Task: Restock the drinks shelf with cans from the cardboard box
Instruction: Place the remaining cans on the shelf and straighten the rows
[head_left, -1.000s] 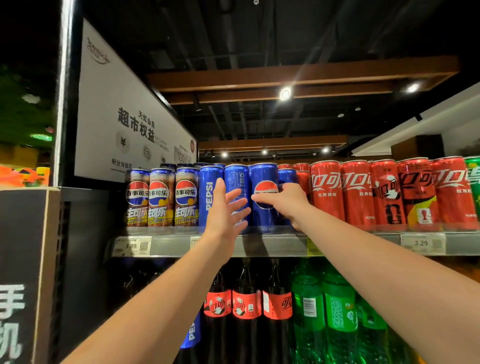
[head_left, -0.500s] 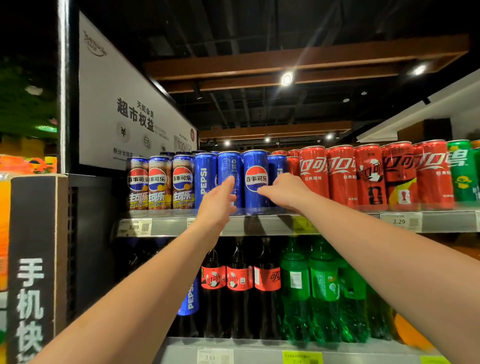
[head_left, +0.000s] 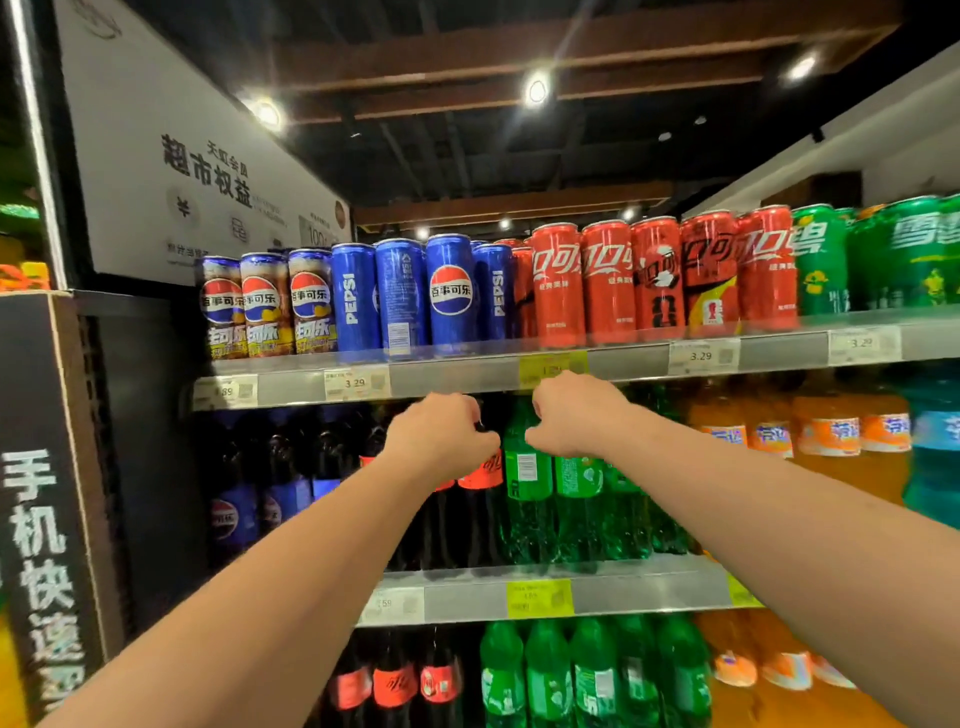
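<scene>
The next move turns on one fact: the cans are above the grips, and the supply is not in view at all. The left grip (head_left: 441, 441) and the right grip (head_left: 574, 415) hang side by side, near each other but apart. They sit just under the front rail of the top shelf (head_left: 467, 378), in front of the dark bottles (head_left: 478, 519) and green bottles (head_left: 530, 478) on the shelf below. Both grips are narrow, fingers loosely curled with the backs toward me, and I see nothing held in either one. The blue cans (head_left: 451, 293) stand at 12 o'clock from the left grip and between 10 and 11 o'clock from the right, so the left is nearer to that row. The red cans (head_left: 608, 280) stand at 12 to 1 o'clock from the right grip. Every can is upright, long axis running 12 to 6, packed side by side along the front edge, and I can make out no gap in the front row. The cardboard box shows nowhere in this view. I judge it lies off the bottom edge, at 6 o'clock, so with both grips empty the next reach should go down and away from the shelf, not up. When a fresh can comes, I would carry it upright toward the blue row, though what room lies behind that front row is hidden from me.
</scene>
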